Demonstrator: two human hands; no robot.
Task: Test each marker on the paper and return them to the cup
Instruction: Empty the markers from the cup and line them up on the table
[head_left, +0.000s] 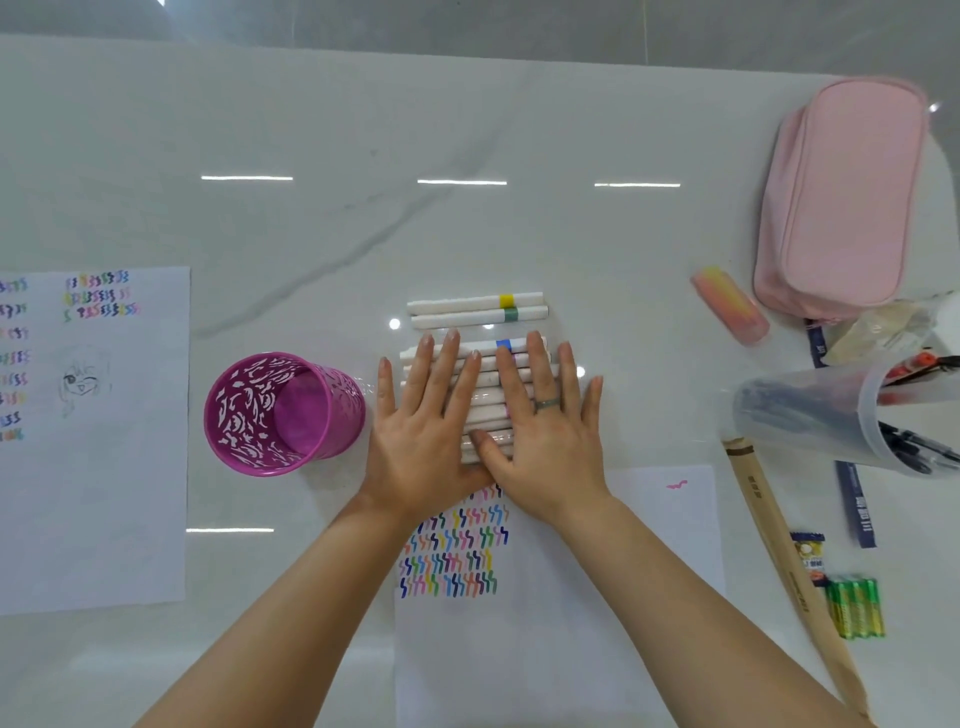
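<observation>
The white-bodied markers (485, 402) lie side by side in a tight row near the middle of the white marble table (363, 156), just beyond the far edge of the white sheet of paper (597, 597). The left hand (421, 436) and the right hand (545, 431) both rest flat on this row, with fingers straight and spread. They press on the markers and grip none. Two more markers (475, 309), one with a yellow band and one with a green band, lie a little apart on the far side of the row. The magenta perforated metal cup (234, 415) stands just left of the left hand, and it looks empty. The paper carries several lines of coloured zigzag strokes (452, 551), so I judge the testing is mostly or fully done, while the return to the cup is not yet begun. The hands hide most of the row, so the number of markers and their colours cannot be told. A second marked sheet (104, 493) is cut off at the left edge. A pink fabric pencil case (841, 192) lies by the far right corner, and what a clear plastic container (810, 415) near the right edge holds is blurred.
</observation>
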